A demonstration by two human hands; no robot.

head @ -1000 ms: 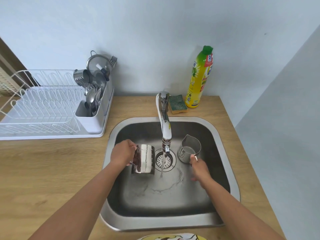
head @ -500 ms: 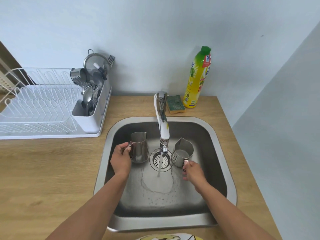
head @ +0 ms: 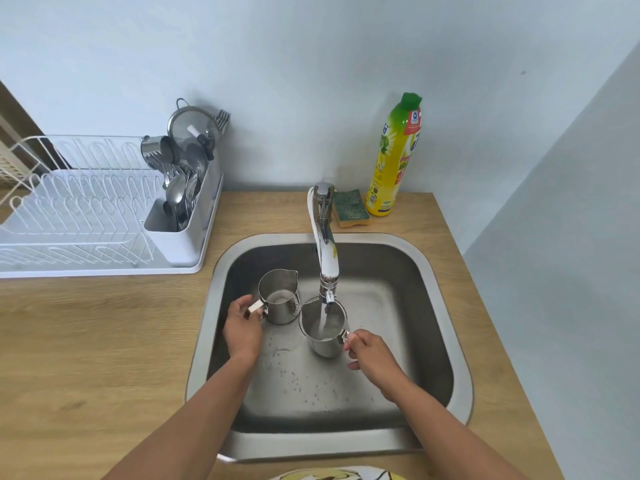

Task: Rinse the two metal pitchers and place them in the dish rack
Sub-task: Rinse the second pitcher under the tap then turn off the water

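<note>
Two steel pitchers are in the steel sink. My left hand grips the handle of the left pitcher, which stands upright at the sink's left side. My right hand holds the handle of the right pitcher directly under the faucet. Water runs from the spout into that pitcher. The white dish rack stands on the counter to the left of the sink.
The rack's cutlery holder is full of spoons, forks, a strainer and a metal cup. A green-and-yellow sponge and a yellow dish-soap bottle stand behind the sink by the wall. A wall closes off the right side.
My right hand has lifted the right pitcher and brought it left under the running water. The left pitcher has stayed upright in my left hand at the sink's left.
</note>
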